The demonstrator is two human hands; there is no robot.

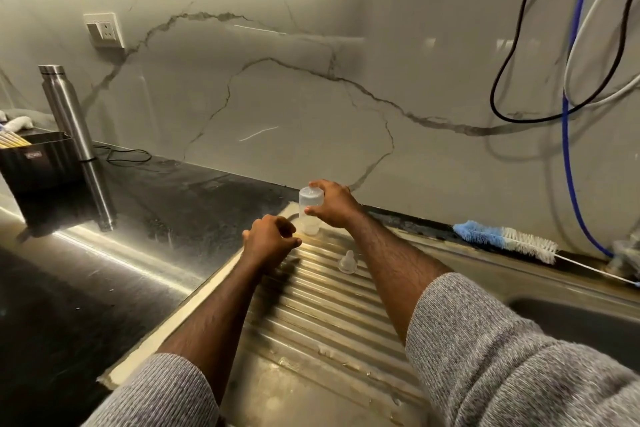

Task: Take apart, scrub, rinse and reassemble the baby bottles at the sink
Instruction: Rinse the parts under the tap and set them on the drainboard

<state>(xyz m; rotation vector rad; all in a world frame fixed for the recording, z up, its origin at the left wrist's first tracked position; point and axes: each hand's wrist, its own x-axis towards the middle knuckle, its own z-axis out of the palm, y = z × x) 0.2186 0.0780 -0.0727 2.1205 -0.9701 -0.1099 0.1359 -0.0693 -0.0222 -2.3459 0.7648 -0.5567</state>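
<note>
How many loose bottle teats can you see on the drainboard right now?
1. A clear teat stands on the ribbed drainboard, between the forearms, nearer than the capped baby bottle in the right hand. Arms may hide others.
</note>
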